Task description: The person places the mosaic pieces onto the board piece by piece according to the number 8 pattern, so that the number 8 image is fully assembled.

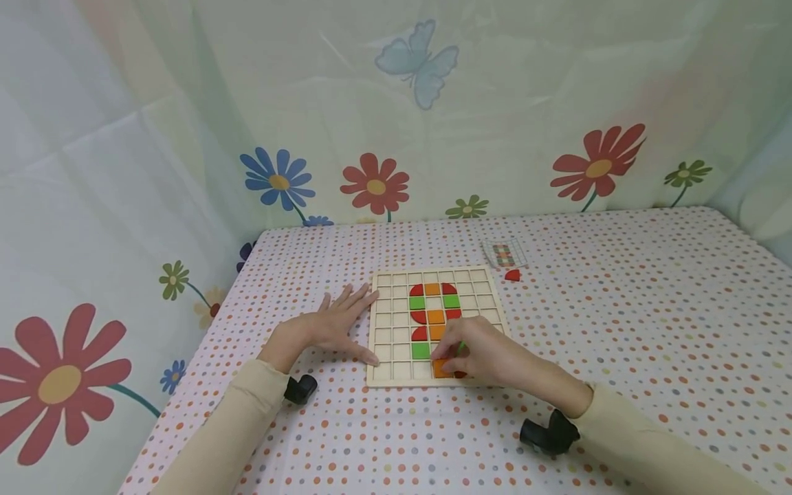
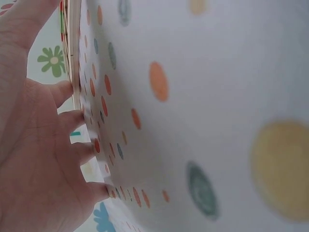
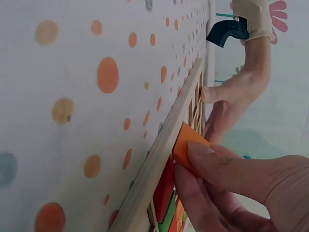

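In the head view, my right hand (image 1: pixel 485 347) is over the near edge of a wooden grid board (image 1: pixel 385 335). Its thumb and fingers pinch an orange square tile (image 3: pixel 181 145), tilted at the board's rim in the right wrist view. My left hand (image 1: pixel 334 328) has its fingers spread at the board's left side, thumb and fingertips touching the frame or the cloth beside it. Red rounded pieces (image 1: pixel 419 333), orange squares (image 1: pixel 436 317) and green squares (image 1: pixel 421 350) fill cells in the middle columns. My right hand hides some cells at the lower right.
Beyond the board's far right corner lies a loose red quarter-round piece (image 1: pixel 513 275). Behind it is a small grid card (image 1: pixel 504 254) with a printed coloured pattern. A dotted cloth (image 1: pixel 619 295) covers the table, with a flowered curtain (image 1: pixel 495 137) behind.
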A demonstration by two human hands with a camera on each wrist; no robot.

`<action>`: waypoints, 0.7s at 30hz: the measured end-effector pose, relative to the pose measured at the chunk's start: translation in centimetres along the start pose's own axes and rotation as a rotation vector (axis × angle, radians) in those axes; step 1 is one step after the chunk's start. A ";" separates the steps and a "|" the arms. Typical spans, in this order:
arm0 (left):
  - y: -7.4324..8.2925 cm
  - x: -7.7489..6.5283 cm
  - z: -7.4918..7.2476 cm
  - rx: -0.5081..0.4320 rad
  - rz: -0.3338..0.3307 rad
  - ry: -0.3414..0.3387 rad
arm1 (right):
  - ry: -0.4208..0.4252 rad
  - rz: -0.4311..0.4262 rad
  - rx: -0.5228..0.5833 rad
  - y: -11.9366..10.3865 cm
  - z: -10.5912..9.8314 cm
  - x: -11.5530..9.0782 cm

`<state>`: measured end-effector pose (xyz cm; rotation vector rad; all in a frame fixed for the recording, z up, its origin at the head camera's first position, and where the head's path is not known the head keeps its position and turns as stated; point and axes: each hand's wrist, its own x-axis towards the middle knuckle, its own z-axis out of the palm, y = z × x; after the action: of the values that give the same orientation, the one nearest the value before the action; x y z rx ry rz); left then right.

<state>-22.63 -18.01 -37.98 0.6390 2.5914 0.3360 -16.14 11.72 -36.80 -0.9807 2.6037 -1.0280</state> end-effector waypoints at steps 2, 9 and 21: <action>0.0 0.0 -0.1 0.002 0.001 -0.002 | -0.005 0.013 -0.014 -0.1 0.0 0.1; 0.1 0.1 -0.1 0.009 0.009 -0.003 | -0.032 0.024 -0.089 -1.0 0.1 0.2; 0.0 -0.1 -0.1 0.005 0.010 -0.007 | 0.003 -0.083 -0.199 -1.0 1.2 0.2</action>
<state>-22.64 -18.05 -37.86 0.6544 2.5836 0.3295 -15.33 10.37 -37.04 -1.1407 2.7291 -0.7992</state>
